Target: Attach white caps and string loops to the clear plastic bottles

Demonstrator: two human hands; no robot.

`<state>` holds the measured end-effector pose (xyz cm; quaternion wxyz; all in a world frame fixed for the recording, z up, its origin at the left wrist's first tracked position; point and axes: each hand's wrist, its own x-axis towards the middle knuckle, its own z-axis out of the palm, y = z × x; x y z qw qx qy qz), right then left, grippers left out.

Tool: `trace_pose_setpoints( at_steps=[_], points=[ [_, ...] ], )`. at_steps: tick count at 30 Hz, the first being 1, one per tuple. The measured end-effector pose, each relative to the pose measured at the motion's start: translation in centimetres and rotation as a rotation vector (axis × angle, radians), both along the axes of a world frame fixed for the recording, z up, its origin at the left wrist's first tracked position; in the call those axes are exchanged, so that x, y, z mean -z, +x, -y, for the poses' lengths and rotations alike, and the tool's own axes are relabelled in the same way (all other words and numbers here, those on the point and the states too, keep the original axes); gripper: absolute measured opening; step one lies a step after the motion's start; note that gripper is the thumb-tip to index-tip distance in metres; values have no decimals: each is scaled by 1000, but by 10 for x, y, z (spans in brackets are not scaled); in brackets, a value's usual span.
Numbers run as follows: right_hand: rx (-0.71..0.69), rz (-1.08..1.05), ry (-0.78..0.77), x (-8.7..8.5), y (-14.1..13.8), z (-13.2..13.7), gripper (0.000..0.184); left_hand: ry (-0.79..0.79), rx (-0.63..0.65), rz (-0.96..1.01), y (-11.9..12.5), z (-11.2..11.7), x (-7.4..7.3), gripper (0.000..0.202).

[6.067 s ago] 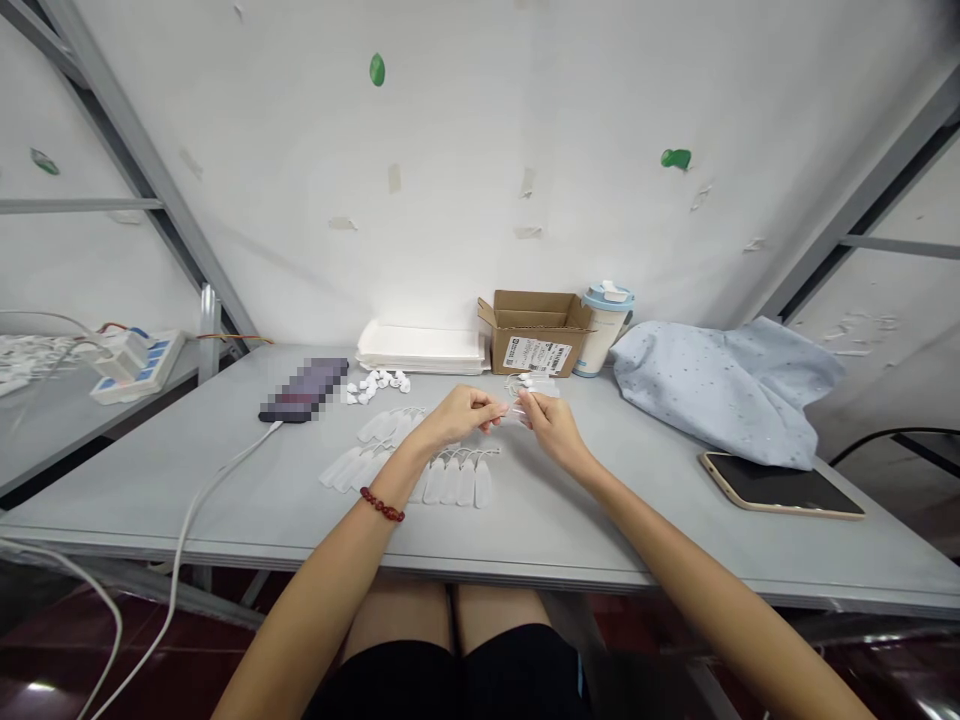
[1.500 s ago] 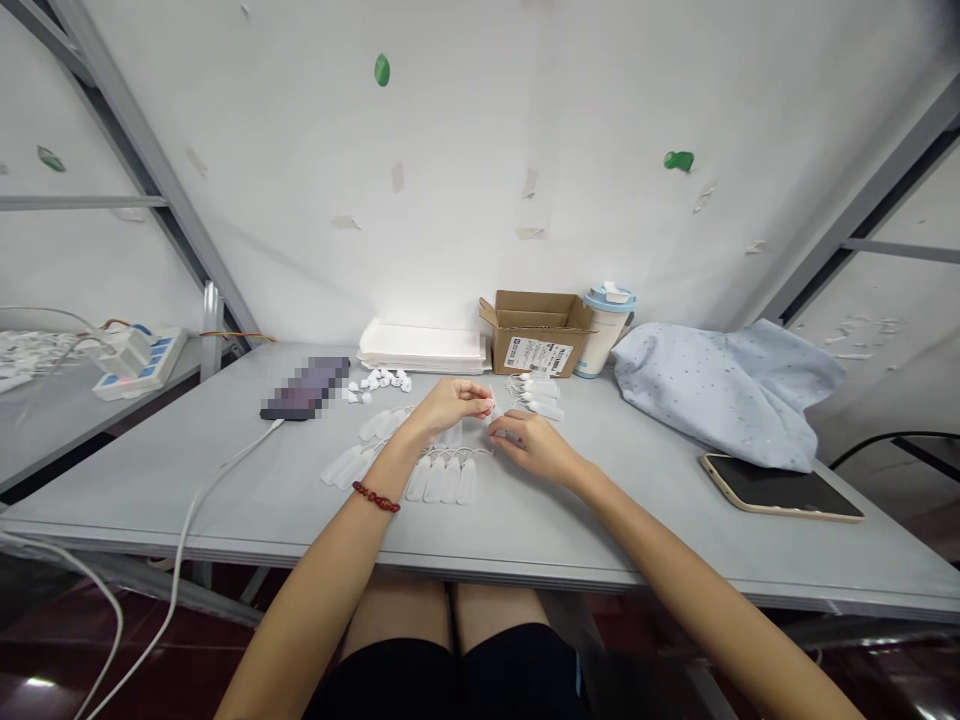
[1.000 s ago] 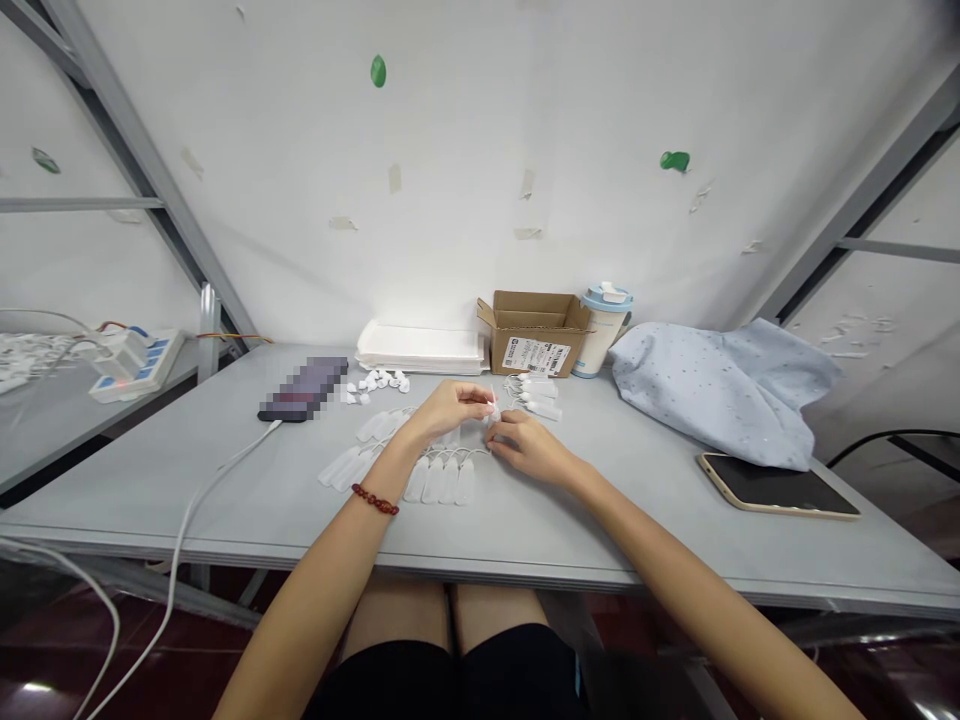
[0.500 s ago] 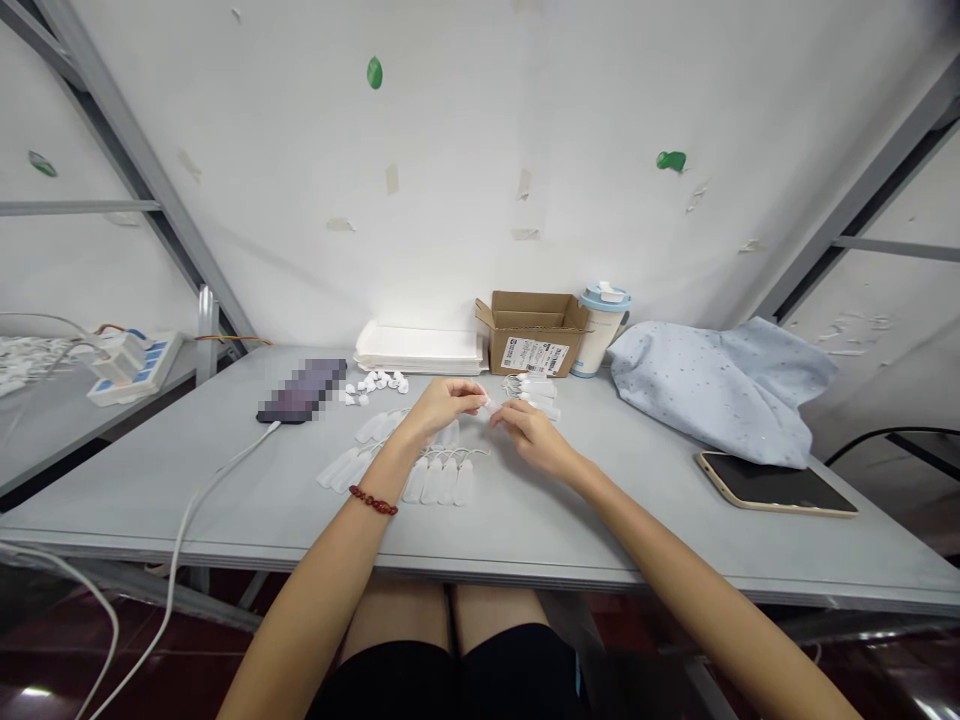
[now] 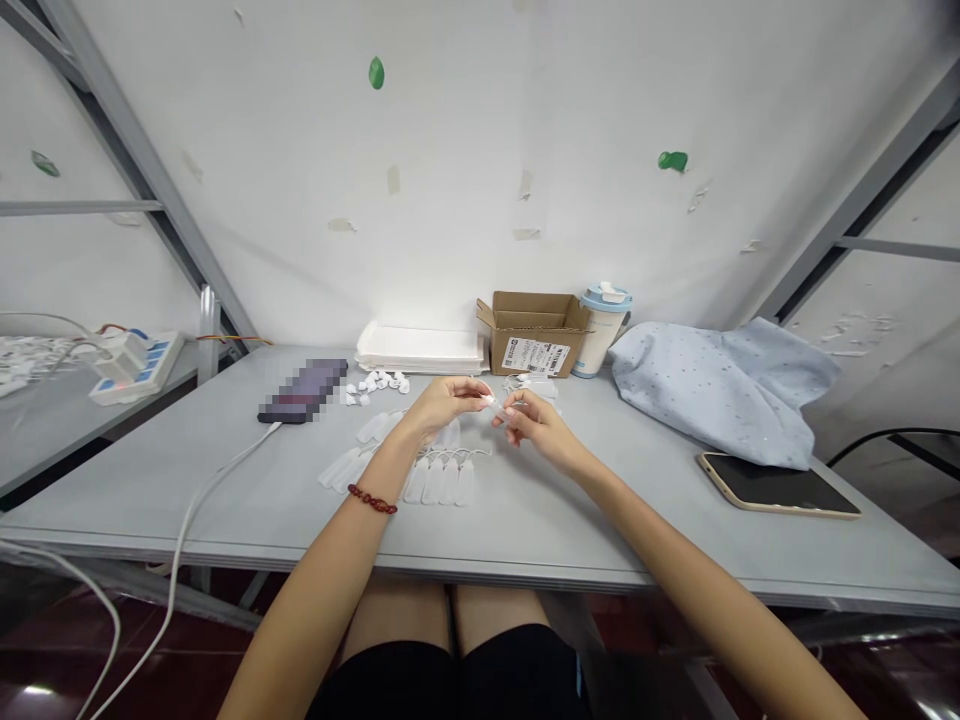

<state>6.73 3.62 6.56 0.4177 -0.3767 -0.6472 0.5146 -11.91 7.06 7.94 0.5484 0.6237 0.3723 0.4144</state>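
Observation:
My left hand (image 5: pixel 446 405) and my right hand (image 5: pixel 536 422) meet above the grey table, their fingertips pinched. A small white piece (image 5: pixel 490 401) sits in my left fingertips, and a thin clear piece (image 5: pixel 508 412) shows at my right fingertips; both are too small to identify. Below my hands lies a row of frosted plastic sleeves with thin loops (image 5: pixel 442 482). More sleeves (image 5: pixel 345 467) lie to the left, and another group (image 5: pixel 538 388) lies partly hidden behind my right hand. Small white bits (image 5: pixel 373 384) are heaped farther left.
Along the wall stand white foam trays (image 5: pixel 420 350), a cardboard box (image 5: pixel 532 335) and a blue-lidded cup (image 5: pixel 602 330). A blurred phone (image 5: pixel 304 391) with a white cable lies left; a pale blue cloth (image 5: pixel 720 395) and a tablet (image 5: pixel 776 485) lie right.
My right hand has risen from near the table toward my left hand. My fingertips now pinch close together, and my left hand has barely moved.

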Motion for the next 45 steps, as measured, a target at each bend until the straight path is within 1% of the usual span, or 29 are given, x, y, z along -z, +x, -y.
trace_pose_setpoints(
  at_steps=[4,8,10,13,15,21,26,31,33,36,38,42,45],
  points=[
    [-5,-76,-61,-3,0,2,30,-12,56,33,0,1,-1,21],
    [-22,-101,-69,-4,-1,3,32,-28,90,61,4,4,-4,24],
    [-23,-107,-67,-4,-1,3,33,-52,66,37,5,5,-3,28],
    [-19,-110,-69,-3,-1,2,33,-109,-25,-54,5,5,-2,34],
    [-19,-113,-75,-2,-1,1,32,-113,-46,-101,4,4,-2,37],
    [5,-126,-132,-3,1,1,34,1,37,-99,2,7,-7,34],
    [-1,-149,-167,-2,1,1,34,1,53,-52,2,6,-6,29],
    [-9,-157,-165,-3,1,1,33,-1,77,-45,2,4,-3,29],
    [-14,-163,-161,-4,1,1,33,-10,53,-94,4,4,-3,32],
    [-5,-170,-155,-5,1,1,33,-36,-53,-177,9,6,-2,40],
    [4,-169,-158,-5,1,1,33,-36,-87,-189,12,6,-3,42],
    [-3,-165,-164,-5,2,1,33,-24,-75,-181,13,7,-3,39],
    [-12,-167,-181,-6,2,2,33,-9,-21,-175,9,6,-4,38]
  ],
)
